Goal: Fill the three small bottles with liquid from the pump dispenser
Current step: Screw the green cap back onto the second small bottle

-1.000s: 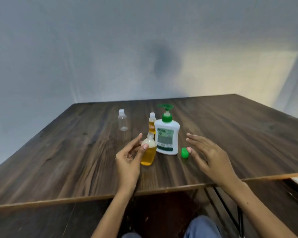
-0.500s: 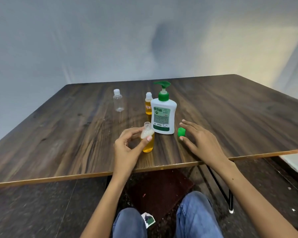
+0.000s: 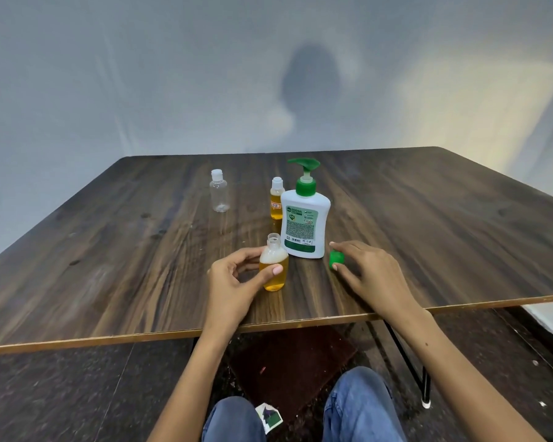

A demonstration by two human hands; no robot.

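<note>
A white pump dispenser (image 3: 304,229) with a green pump head stands mid-table. In front of it an uncapped small bottle (image 3: 274,275) holds amber liquid with foam on top; my left hand (image 3: 233,282) grips it between thumb and fingers. My right hand (image 3: 369,275) pinches a small green cap (image 3: 336,259) that sits on the table right of the dispenser. Behind the dispenser stands a second small bottle (image 3: 276,199), capped and amber-filled with a label. An empty clear capped bottle (image 3: 219,196) stands farther left.
The dark wooden table (image 3: 109,256) has its front edge close to my knees. A grey wall rises behind it. A small paper scrap (image 3: 268,417) lies on the floor between my legs, and a table leg (image 3: 423,387) stands at the right.
My left hand closed round the near bottle, whose white cap is now off. My right hand's fingertips took hold of the green cap. The camera tilted down.
</note>
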